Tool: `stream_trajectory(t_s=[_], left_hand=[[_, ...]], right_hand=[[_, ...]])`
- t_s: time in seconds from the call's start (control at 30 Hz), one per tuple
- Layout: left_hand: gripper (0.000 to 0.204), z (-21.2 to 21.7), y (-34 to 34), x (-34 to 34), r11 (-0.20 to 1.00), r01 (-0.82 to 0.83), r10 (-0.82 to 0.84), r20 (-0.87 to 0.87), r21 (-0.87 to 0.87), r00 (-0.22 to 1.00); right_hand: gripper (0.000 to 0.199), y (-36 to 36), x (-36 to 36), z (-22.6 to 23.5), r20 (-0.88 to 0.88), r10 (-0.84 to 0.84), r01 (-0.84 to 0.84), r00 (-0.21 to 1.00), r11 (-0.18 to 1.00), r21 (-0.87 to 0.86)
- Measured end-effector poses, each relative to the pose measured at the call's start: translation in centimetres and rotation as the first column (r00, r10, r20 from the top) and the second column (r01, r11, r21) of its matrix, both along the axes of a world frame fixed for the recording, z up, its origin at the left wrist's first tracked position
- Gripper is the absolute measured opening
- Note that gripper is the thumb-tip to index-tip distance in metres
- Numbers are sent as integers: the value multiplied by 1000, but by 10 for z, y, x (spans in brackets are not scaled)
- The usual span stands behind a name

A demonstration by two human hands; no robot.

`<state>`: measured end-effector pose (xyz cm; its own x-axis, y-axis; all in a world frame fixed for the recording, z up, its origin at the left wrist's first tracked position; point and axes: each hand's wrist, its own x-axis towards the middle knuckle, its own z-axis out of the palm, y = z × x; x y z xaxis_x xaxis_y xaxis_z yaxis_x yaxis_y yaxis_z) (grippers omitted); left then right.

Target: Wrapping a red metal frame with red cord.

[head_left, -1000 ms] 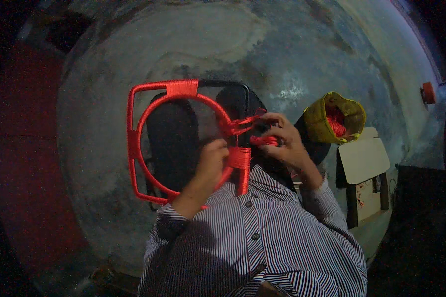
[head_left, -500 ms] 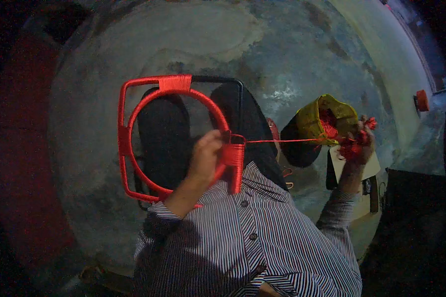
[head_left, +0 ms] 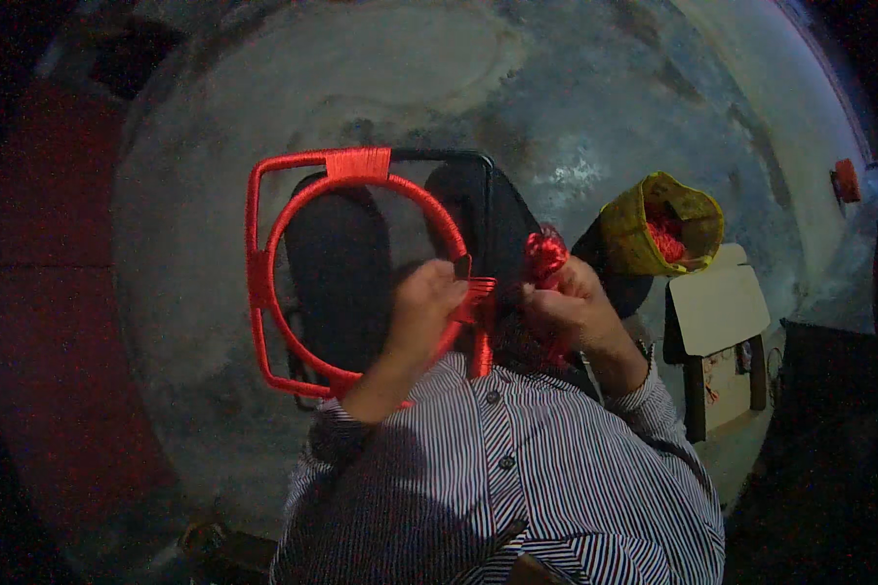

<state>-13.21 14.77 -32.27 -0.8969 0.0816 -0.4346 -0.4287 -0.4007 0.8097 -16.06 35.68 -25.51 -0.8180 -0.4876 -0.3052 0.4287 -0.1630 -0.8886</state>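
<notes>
Since the earlier frame my right hand (head_left: pixel 578 304) has come back from the yellow bag (head_left: pixel 661 226), clamped on the soft cord bundle (head_left: pixel 544 253), while my left hand (head_left: pixel 427 307) pinches the light, stiff frame (head_left: pixel 263 255) at its wrapped rim, over my lap.

Count, head view:
Hands: 2, left hand (head_left: pixel 427 304) and right hand (head_left: pixel 574 310).
Wire frame (head_left: pixel 263 283), partly wrapped in red cord: 1.
Red cord bundle (head_left: pixel 544 253): 1.
Yellow bag (head_left: pixel 654 229) with red material inside: 1.
Pale cardboard box (head_left: pixel 720 307): 1.
Small red object (head_left: pixel 846 180) at far right: 1, kind unclear.
</notes>
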Motion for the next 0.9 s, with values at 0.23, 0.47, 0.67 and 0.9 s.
stream_trajectory(t_s=[0.23,0.47,0.67,0.9], left_hand=[[43,3,12,-2,855,-86,-68,-276,-511,959],[27,-23,-6,-3,982,-130,143,89,-135,986],[17,27,12,-10,979,-132,90,254,157,963],[16,28,8,4,770,-257,80,-311,-584,947]], right_hand=[[39,-2,8,39,-96,392,-404,915,893,-197],[42,14,-40,-21,-474,707,114,524,493,862],[46,-20,-33,-53,-639,420,-23,645,845,534],[41,-24,-25,-22,-793,258,322,552,811,488]])
